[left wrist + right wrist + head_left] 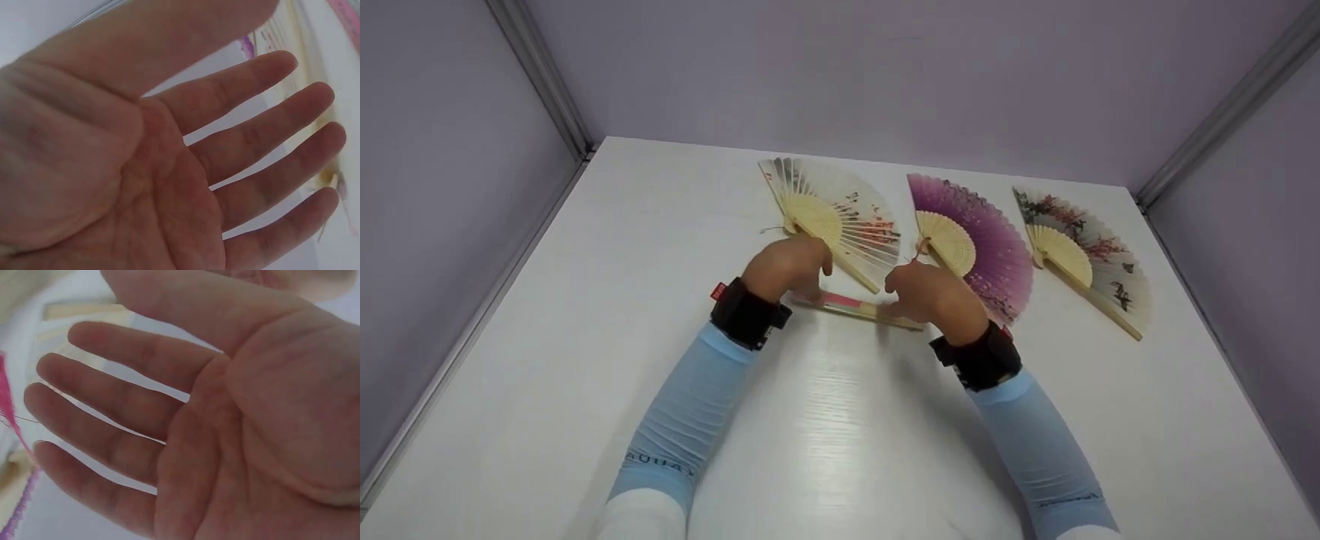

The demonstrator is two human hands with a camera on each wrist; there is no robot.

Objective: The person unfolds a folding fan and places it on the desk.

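Observation:
A closed folding fan (851, 304) with a pink and cream edge lies flat on the white table (840, 450), between my two hands. My left hand (789, 268) hovers at its left end and my right hand (931, 294) at its right end. In the left wrist view my left hand (185, 169) shows an open palm with straight, spread fingers and nothing in it. The right wrist view shows my right hand (185, 422) the same way, empty. I cannot tell whether the fingertips touch the fan.
Three spread fans lie in a row behind the hands: a white one with red blossoms (840, 214), a purple one (982, 240), and a pale one with dark branches (1091, 251). Lilac walls (885, 67) enclose the table on three sides.

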